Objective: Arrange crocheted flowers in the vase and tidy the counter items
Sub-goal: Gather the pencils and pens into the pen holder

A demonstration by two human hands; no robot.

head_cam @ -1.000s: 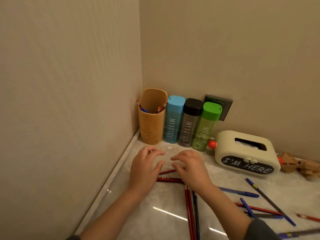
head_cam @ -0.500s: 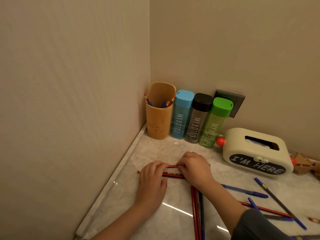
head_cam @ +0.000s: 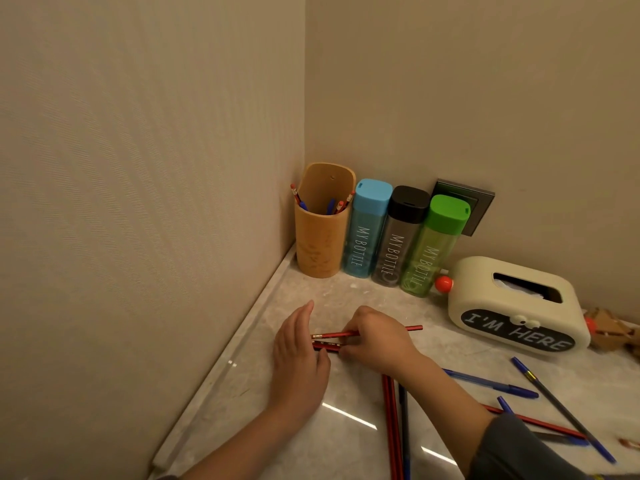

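Red pencils [head_cam: 329,335] were pinched in the right hand [head_cam: 379,341]. Right beside that grip, the left hand [head_cam: 298,358] was laid flat, released.

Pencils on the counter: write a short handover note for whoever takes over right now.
Left hand: open, palm against the ends of the red pencils.
Right hand: grips those pencils.
Done: some pencils and pens stand in the wooden holder.
To do: loose pens and other pencils lie on the counter. No vase or flowers in view.
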